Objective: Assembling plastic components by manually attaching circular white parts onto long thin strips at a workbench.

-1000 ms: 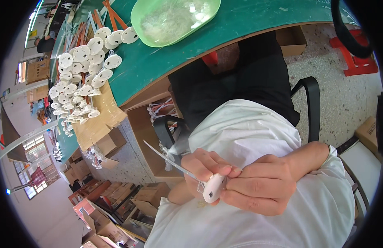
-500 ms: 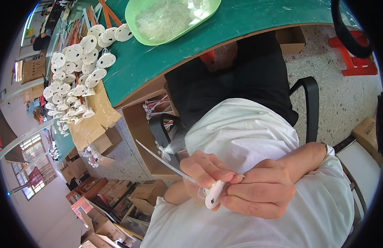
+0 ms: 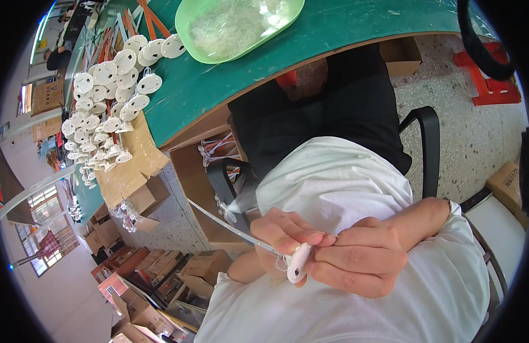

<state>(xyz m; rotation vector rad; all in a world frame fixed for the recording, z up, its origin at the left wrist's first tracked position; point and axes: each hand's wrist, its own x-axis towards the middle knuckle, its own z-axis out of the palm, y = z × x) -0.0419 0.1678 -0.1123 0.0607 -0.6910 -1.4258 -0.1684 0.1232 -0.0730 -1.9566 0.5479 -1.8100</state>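
Observation:
In front of my white shirt, both hands meet at a small white round disc point(image 3: 299, 264) with a dark square hole. My left hand point(image 3: 282, 233) is closed around the disc and the end of a long, thin white strip point(image 3: 225, 224), which sticks out to the upper left. A fine loop of clear thread point(image 3: 281, 263) hangs beside the disc. My right hand point(image 3: 360, 258) is closed, its thumb and fingertips pinching at the disc's right edge. What lies between those fingertips is hidden.
On the green table point(image 3: 356, 28) stands a light green basin point(image 3: 250, 52) with tangled clear thread. Many similar white discs point(image 3: 105, 73) hang in a cluster at the left, near orange strips point(image 3: 152, 20). Black chair armrests point(image 3: 429, 148) flank my lap; cardboard boxes point(image 3: 204, 266) stand lower left.
The white strip has turned so that its flat, dotted face shows more. The disc has tilted and risen slightly with my hands, which keep their grip.

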